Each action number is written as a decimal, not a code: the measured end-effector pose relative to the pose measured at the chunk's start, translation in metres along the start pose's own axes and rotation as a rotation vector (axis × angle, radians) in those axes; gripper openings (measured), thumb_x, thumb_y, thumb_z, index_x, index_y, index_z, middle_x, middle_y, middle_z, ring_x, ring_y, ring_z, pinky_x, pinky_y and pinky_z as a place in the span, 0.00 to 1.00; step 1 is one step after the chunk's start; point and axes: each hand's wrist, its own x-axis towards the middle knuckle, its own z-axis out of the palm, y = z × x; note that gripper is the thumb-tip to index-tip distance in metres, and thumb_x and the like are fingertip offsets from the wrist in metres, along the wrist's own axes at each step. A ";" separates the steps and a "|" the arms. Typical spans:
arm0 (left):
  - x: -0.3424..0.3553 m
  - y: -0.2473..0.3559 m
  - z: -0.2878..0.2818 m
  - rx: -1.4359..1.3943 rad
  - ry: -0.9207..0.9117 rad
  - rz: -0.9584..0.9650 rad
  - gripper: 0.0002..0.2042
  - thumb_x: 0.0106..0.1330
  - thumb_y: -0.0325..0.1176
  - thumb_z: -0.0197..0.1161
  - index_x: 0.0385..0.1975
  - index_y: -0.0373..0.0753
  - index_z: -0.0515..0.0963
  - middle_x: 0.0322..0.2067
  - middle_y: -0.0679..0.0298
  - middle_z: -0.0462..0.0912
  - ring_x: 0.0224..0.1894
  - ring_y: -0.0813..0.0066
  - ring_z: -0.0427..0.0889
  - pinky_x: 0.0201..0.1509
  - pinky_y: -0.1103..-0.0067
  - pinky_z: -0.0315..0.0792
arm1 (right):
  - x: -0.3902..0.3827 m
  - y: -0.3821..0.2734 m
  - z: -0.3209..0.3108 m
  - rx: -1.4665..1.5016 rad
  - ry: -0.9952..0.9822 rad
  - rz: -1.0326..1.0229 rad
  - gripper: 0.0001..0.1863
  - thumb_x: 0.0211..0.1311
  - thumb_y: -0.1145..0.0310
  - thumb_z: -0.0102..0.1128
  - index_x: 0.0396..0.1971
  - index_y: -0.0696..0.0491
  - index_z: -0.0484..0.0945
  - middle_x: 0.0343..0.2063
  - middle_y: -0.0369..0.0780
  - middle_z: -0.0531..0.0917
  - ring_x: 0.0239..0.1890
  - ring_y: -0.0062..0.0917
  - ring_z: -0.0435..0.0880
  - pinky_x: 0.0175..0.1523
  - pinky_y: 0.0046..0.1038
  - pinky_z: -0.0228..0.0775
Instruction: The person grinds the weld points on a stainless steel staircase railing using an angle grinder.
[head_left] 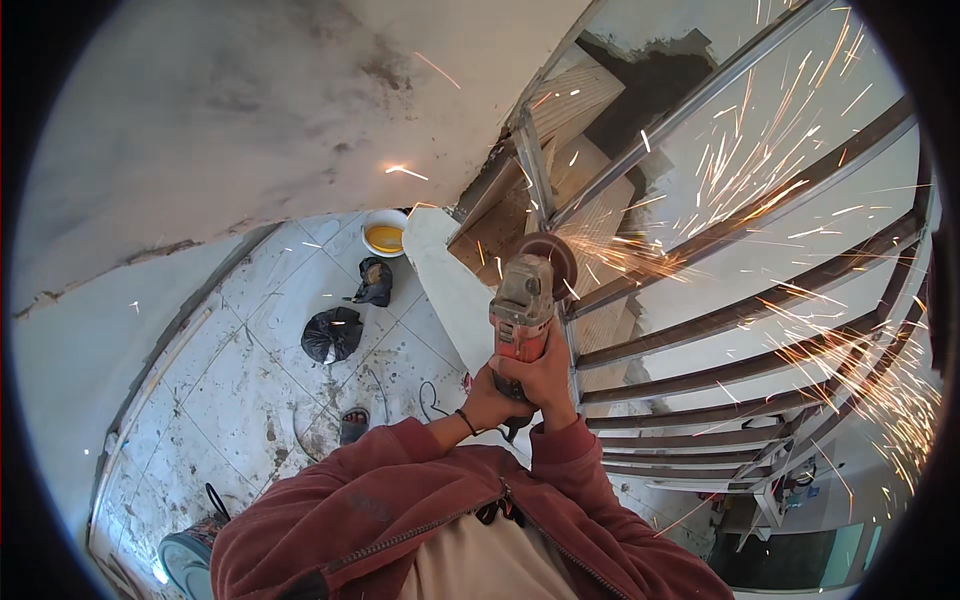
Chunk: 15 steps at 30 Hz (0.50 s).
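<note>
Both of my hands grip a worn red angle grinder (pixel 521 300) with a dusty grey head, held out in front of me. My left hand (pixel 492 403), a dark band at its wrist, wraps the rear of the body. Beside and slightly above it, my right hand (pixel 546 374) closes around the same body. The grinder's brown disc (pixel 549 260) is at a metal post (pixel 536 175) of the stair railing. A dense stream of sparks (pixel 630 253) sprays off to the right. The exact contact point is hidden by the disc and grinder head.
Curved brown railing bars (pixel 690 331) fill the right side. Wooden stair treads (pixel 575 100) rise beyond the disc. On the dirty tiled floor (pixel 235 375) at left are black plastic bags (pixel 332 335), a white bucket (pixel 371 222) with yellow inside, and a sandal (pixel 354 425).
</note>
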 end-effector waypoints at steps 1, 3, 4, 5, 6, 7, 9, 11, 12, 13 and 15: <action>0.001 0.000 -0.001 0.001 -0.003 -0.003 0.28 0.36 0.27 0.75 0.43 0.33 0.74 0.38 0.62 0.81 0.40 0.74 0.81 0.44 0.76 0.76 | -0.001 0.000 0.001 0.026 0.011 -0.018 0.38 0.31 0.67 0.76 0.48 0.59 0.68 0.40 0.43 0.81 0.40 0.26 0.80 0.47 0.27 0.72; 0.004 -0.002 -0.004 0.072 -0.037 0.026 0.29 0.36 0.27 0.76 0.43 0.33 0.73 0.37 0.63 0.81 0.39 0.75 0.81 0.44 0.76 0.76 | -0.003 -0.009 -0.002 0.033 -0.015 0.001 0.39 0.31 0.71 0.74 0.50 0.59 0.68 0.42 0.41 0.79 0.42 0.24 0.78 0.49 0.26 0.71; 0.003 0.001 -0.003 0.072 -0.041 0.030 0.29 0.36 0.27 0.76 0.43 0.33 0.73 0.37 0.63 0.81 0.39 0.75 0.81 0.44 0.76 0.76 | 0.001 -0.013 -0.002 0.037 -0.046 0.010 0.39 0.31 0.75 0.73 0.51 0.58 0.67 0.44 0.39 0.77 0.45 0.23 0.77 0.52 0.25 0.69; -0.001 0.005 0.001 0.012 -0.027 0.020 0.29 0.36 0.27 0.75 0.44 0.33 0.73 0.37 0.63 0.81 0.39 0.75 0.81 0.43 0.77 0.76 | -0.001 -0.008 -0.002 0.036 -0.043 0.007 0.39 0.31 0.75 0.73 0.51 0.58 0.67 0.44 0.39 0.77 0.45 0.23 0.77 0.52 0.25 0.69; -0.004 0.006 0.004 -0.047 -0.013 0.010 0.29 0.36 0.27 0.75 0.44 0.32 0.72 0.37 0.63 0.81 0.38 0.76 0.81 0.42 0.77 0.77 | -0.006 0.003 -0.003 0.044 -0.010 0.007 0.39 0.31 0.71 0.75 0.50 0.59 0.67 0.42 0.40 0.79 0.43 0.24 0.78 0.50 0.26 0.70; -0.007 0.004 0.008 -0.033 0.001 0.070 0.29 0.36 0.26 0.75 0.44 0.33 0.72 0.35 0.63 0.81 0.37 0.76 0.81 0.40 0.77 0.77 | -0.010 0.006 -0.002 0.053 0.017 0.012 0.39 0.31 0.67 0.76 0.48 0.59 0.68 0.40 0.42 0.80 0.42 0.26 0.79 0.48 0.27 0.71; -0.006 0.003 0.003 -0.053 -0.015 -0.011 0.30 0.36 0.26 0.76 0.44 0.33 0.72 0.35 0.63 0.81 0.37 0.76 0.81 0.41 0.77 0.77 | -0.009 0.008 -0.004 0.044 0.004 0.035 0.39 0.31 0.67 0.76 0.49 0.59 0.68 0.41 0.42 0.80 0.42 0.26 0.79 0.49 0.27 0.71; -0.005 0.002 0.002 -0.071 -0.041 -0.098 0.30 0.35 0.26 0.76 0.43 0.33 0.72 0.36 0.63 0.81 0.37 0.76 0.81 0.41 0.77 0.77 | -0.010 0.009 -0.004 0.036 0.001 0.061 0.40 0.30 0.67 0.76 0.49 0.59 0.68 0.41 0.42 0.80 0.42 0.26 0.79 0.49 0.27 0.71; -0.004 0.000 0.002 -0.071 -0.046 -0.077 0.30 0.35 0.26 0.76 0.43 0.33 0.72 0.36 0.62 0.81 0.37 0.76 0.81 0.41 0.77 0.77 | -0.009 0.010 -0.003 0.055 0.009 0.059 0.40 0.30 0.67 0.76 0.50 0.59 0.67 0.41 0.42 0.80 0.42 0.27 0.79 0.49 0.27 0.71; -0.002 0.001 0.002 -0.071 -0.052 -0.054 0.30 0.35 0.26 0.76 0.43 0.33 0.72 0.36 0.62 0.81 0.37 0.76 0.81 0.41 0.77 0.77 | -0.008 0.010 -0.003 0.073 0.017 0.055 0.40 0.30 0.67 0.76 0.50 0.59 0.67 0.41 0.42 0.80 0.43 0.27 0.79 0.50 0.28 0.70; 0.000 0.004 -0.001 -0.025 -0.047 -0.055 0.30 0.35 0.26 0.76 0.43 0.33 0.73 0.36 0.62 0.81 0.37 0.76 0.81 0.41 0.77 0.77 | -0.004 0.009 -0.004 0.049 0.005 0.042 0.39 0.31 0.71 0.74 0.50 0.59 0.67 0.43 0.41 0.79 0.44 0.25 0.78 0.51 0.27 0.70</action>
